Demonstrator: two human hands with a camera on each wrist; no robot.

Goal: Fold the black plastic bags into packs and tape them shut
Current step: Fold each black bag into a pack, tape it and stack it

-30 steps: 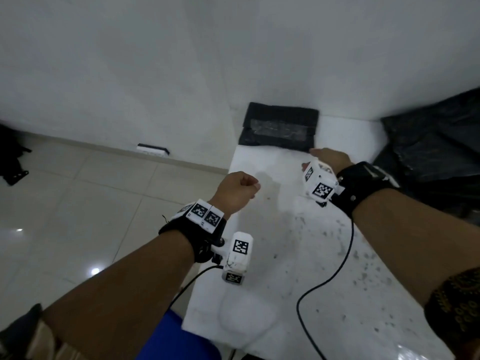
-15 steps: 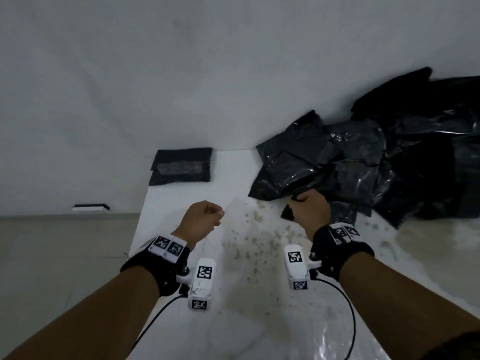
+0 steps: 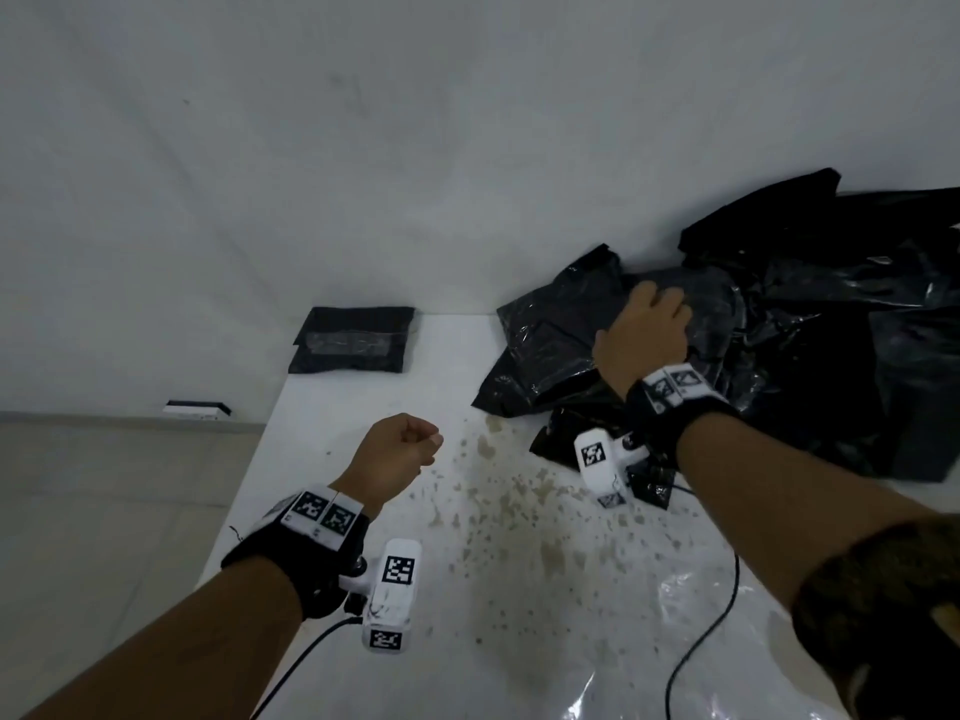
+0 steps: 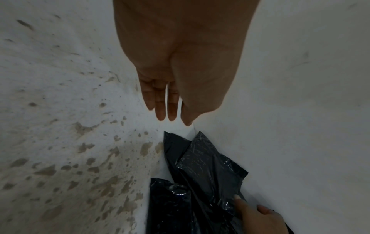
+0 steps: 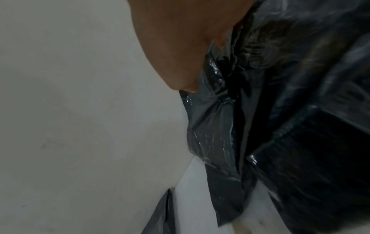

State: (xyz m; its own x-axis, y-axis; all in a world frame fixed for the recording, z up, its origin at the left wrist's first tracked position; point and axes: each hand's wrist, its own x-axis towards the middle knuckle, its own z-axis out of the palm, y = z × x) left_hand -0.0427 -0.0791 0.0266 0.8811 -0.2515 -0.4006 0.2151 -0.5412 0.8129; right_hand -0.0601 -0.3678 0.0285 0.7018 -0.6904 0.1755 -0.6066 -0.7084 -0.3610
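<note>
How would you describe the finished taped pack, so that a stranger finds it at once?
Start at the white table and follow its left edge to the far end by the wall. There lies the taped pack, alone and apart from the loose bags. It alone is a flat, neat rectangle with clear tape across its top.

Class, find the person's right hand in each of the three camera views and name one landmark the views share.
Head view: the right hand is right of centre, lying on the pile of black plastic bags.
Left wrist view: it shows at the bottom right corner, touching a bag.
Right wrist view: it fills the top centre, against the bags.
Shared landmark: the pile of black plastic bags by the white wall.
</note>
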